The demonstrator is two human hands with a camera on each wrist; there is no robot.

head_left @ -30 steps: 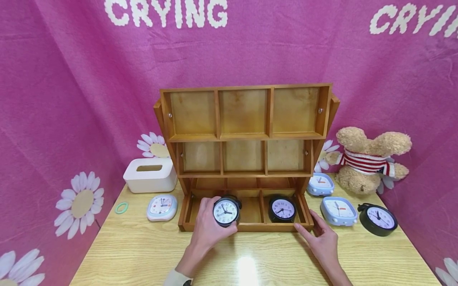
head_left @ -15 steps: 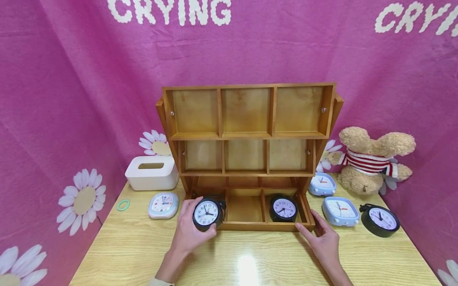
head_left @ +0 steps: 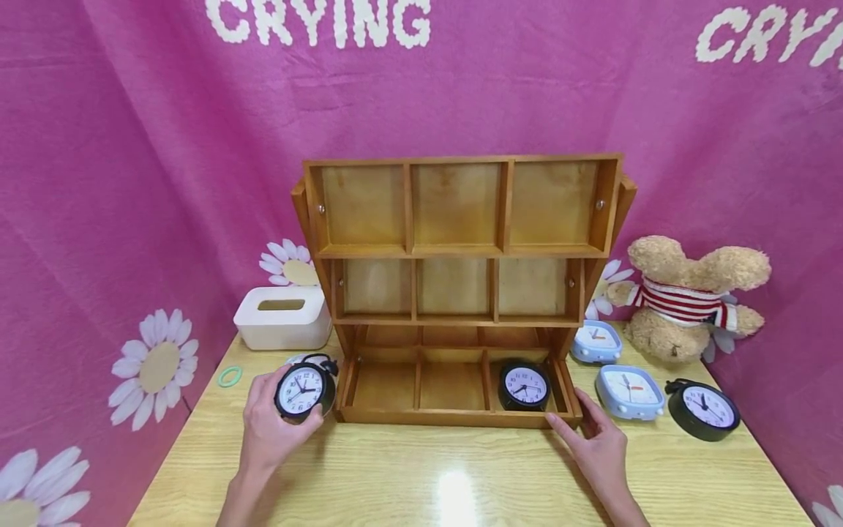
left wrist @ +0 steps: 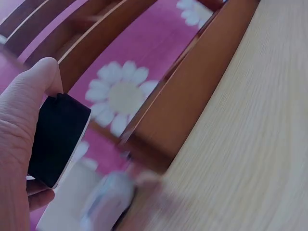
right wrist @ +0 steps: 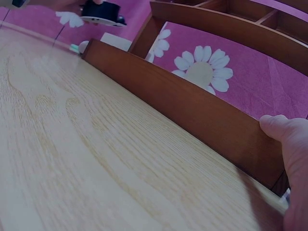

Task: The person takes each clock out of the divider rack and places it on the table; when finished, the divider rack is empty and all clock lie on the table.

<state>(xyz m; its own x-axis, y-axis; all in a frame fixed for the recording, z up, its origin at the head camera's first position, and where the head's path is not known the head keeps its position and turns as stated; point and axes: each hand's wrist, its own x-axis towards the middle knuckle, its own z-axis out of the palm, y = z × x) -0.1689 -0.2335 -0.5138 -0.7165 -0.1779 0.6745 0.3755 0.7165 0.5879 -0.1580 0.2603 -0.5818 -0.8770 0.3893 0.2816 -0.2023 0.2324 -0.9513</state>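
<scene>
My left hand (head_left: 268, 428) grips a round black alarm clock (head_left: 299, 391), raised left of the wooden shelf's bottom tray. Its white dial faces the head camera; in the left wrist view its black side (left wrist: 57, 139) shows. A white and pale-blue clock (left wrist: 109, 199) stands close by, mostly hidden behind the held clock in the head view. My right hand (head_left: 598, 448) holds the front right corner of the wooden shelf (head_left: 454, 419), thumb on the front board and fingers along the side. Another black alarm clock (head_left: 524, 386) sits in the bottom tray's right compartment.
Two light-blue clocks (head_left: 630, 393) and a black alarm clock (head_left: 703, 410) lie right of the shelf, before a plush toy (head_left: 678, 307) in a striped shirt. At left are a white tissue box (head_left: 283, 326) and a green ring (head_left: 229, 376). A pink curtain (head_left: 461, 95) hangs behind.
My left hand has carried the black alarm clock leftward, from over the bottom tray to beside the shelf, in front of the pale-blue clock. My right hand stays at the shelf's corner.
</scene>
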